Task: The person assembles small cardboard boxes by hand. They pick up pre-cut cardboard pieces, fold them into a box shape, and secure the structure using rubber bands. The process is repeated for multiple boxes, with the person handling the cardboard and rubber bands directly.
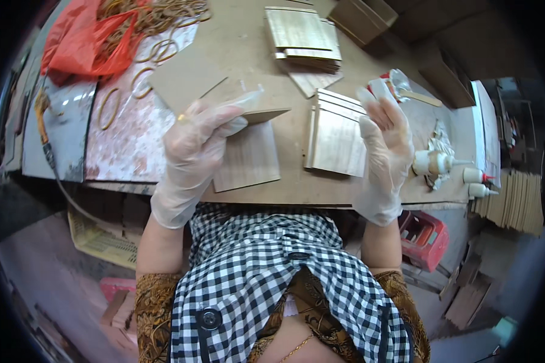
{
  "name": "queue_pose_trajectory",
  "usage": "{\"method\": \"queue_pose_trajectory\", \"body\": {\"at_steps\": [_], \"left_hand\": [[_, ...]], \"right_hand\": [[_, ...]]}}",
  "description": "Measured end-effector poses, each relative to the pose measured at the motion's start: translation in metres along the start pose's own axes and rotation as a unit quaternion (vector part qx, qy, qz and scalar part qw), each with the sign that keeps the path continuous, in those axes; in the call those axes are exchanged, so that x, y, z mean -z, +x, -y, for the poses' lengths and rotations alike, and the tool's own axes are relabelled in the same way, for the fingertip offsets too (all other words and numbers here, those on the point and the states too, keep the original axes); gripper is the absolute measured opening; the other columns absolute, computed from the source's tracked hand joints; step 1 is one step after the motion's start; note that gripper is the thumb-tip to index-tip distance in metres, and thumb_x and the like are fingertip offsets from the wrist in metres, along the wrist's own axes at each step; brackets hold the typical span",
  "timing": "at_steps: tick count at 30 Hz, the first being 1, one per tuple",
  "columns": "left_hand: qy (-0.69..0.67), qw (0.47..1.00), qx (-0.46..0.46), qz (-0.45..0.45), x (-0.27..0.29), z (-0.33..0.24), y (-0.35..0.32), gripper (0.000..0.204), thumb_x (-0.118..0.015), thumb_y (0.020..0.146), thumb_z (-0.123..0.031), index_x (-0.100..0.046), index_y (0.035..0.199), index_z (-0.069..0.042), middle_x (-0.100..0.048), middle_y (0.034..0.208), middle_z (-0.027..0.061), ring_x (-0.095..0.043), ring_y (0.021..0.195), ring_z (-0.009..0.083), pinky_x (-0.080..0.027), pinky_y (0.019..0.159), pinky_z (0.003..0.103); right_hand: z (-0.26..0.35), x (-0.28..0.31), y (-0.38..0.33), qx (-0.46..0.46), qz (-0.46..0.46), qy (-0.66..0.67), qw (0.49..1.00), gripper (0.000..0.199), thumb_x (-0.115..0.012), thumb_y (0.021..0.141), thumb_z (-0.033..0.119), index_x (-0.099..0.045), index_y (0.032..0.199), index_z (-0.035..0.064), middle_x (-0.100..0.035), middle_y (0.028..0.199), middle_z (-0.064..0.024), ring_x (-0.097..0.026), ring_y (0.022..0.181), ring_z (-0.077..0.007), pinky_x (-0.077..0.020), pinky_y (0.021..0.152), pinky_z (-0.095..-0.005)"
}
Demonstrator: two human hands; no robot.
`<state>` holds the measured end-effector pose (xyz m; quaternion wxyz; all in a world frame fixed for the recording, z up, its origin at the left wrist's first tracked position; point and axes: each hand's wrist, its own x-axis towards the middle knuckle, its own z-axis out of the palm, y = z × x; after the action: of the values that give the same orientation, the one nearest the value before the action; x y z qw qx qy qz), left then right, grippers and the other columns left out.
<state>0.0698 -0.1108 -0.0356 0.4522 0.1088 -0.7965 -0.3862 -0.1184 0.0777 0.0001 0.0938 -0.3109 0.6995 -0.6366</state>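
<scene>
My left hand (197, 142), in a clear plastic glove, grips a thin square wooden panel (209, 91) and lifts it above the workbench (248, 45). Another light wooden panel (248, 158) lies flat just under it. My right hand (386, 139), also gloved, is raised with its fingers spread and holds nothing. It hovers beside a small stack of pale wooden panels (336, 136) on the bench.
A taller stack of panels (303, 36) sits further back. Rubber bands (151, 24) and a red plastic bag (82, 39) lie at the back left. White glue bottles (442, 163) stand at the right edge. A red crate (427, 236) sits below the bench.
</scene>
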Motion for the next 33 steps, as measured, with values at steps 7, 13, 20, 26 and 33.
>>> {"method": "queue_pose_trajectory", "body": {"at_steps": [7,13,20,26,33], "left_hand": [[0.023,1.000,-0.018,-0.005,-0.001,0.004,0.004,0.028,-0.074,0.077,0.009,-0.071,0.102,-0.005,-0.070,0.088,0.0088,-0.066,0.077,0.0189,-0.052,0.067,0.028],[0.014,1.000,-0.008,-0.015,-0.001,0.011,-0.001,0.031,-0.076,0.075,0.010,-0.072,0.101,-0.005,-0.071,0.088,0.0079,-0.065,0.077,0.0192,-0.051,0.068,0.028],[0.016,1.000,-0.013,-0.015,-0.002,0.010,-0.005,0.033,-0.077,0.073,0.011,-0.072,0.101,-0.005,-0.070,0.087,0.0076,-0.065,0.077,0.0200,-0.051,0.069,0.029],[0.007,1.000,-0.005,0.001,-0.001,0.015,-0.007,0.030,-0.073,0.076,0.013,-0.071,0.102,-0.003,-0.070,0.094,0.0087,-0.066,0.087,0.0198,-0.053,0.081,0.031],[0.019,1.000,-0.013,0.004,0.002,0.015,-0.007,0.030,-0.073,0.076,0.012,-0.071,0.102,-0.002,-0.071,0.093,0.0100,-0.066,0.087,0.0211,-0.053,0.080,0.032]], "right_hand": [[-0.004,0.024,-0.071,-0.117,-0.044,-0.246,0.961,0.109,-0.081,0.080,0.017,-0.005,0.156,-0.0002,-0.059,0.129,-0.0145,-0.059,0.115,-0.0254,-0.0427,0.104,-0.0388],[0.007,0.015,-0.066,-0.218,-0.048,-0.170,0.960,0.113,-0.076,0.081,0.002,0.010,0.156,0.0030,-0.060,0.120,-0.0149,-0.061,0.100,-0.0160,-0.0507,0.085,-0.0277],[-0.012,0.027,-0.068,-0.234,-0.127,-0.016,0.964,0.112,-0.072,0.080,-0.006,0.008,0.158,0.0085,-0.051,0.125,-0.0166,-0.053,0.079,-0.0083,-0.0501,0.076,-0.0223],[-0.012,0.029,-0.066,-0.213,-0.153,0.005,0.965,0.107,-0.069,0.080,-0.010,0.000,0.159,0.0097,-0.050,0.127,-0.0163,-0.052,0.078,-0.0071,-0.0493,0.077,-0.0204],[0.007,0.024,-0.059,-0.156,-0.206,0.042,0.965,0.096,-0.064,0.083,-0.013,-0.011,0.159,0.0119,-0.050,0.128,-0.0154,-0.054,0.083,-0.0068,-0.0502,0.079,-0.0216]]}}
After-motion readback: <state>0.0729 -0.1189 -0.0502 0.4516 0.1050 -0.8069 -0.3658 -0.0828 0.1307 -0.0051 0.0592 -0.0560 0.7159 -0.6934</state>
